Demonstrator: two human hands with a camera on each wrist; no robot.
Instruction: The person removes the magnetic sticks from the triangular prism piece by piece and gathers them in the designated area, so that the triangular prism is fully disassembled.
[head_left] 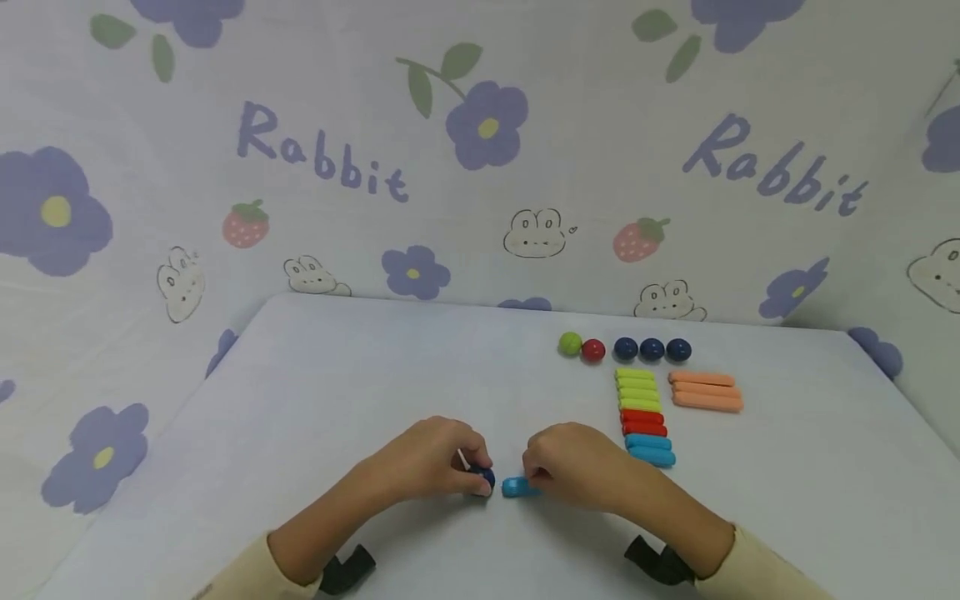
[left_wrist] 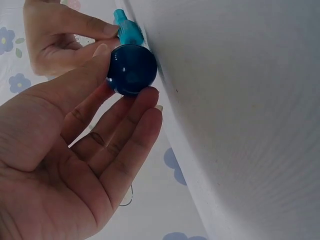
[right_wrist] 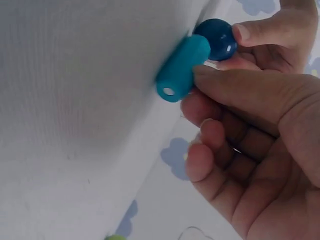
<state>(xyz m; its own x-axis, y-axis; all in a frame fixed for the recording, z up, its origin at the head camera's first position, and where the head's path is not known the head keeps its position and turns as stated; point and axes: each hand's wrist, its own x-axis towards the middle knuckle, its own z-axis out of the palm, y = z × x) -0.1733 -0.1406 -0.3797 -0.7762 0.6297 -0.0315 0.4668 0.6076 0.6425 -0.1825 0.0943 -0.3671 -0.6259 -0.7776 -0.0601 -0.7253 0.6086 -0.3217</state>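
Near the front middle of the white table, my left hand (head_left: 427, 460) pinches a glossy dark blue ball (head_left: 486, 477) between thumb and fingers. Just to its right, my right hand (head_left: 581, 463) pinches a short light blue plastic stick (head_left: 517, 487) lying sideways, one end toward the ball. In the right wrist view the stick (right_wrist: 181, 70) shows a smooth rounded body with a small hole in its near end. The left wrist view shows its narrower tip and ribbed part just past the ball (left_wrist: 132, 70). Between ball and stick a small gap shows from above.
Behind my right hand lies a column of yellow-green sticks (head_left: 637, 388), red sticks (head_left: 643, 422) and blue sticks (head_left: 651, 450). Several orange sticks (head_left: 705, 392) lie to its right. Farther back sit a green ball (head_left: 570, 343), a red ball (head_left: 593, 350) and three dark blue balls (head_left: 652, 349).
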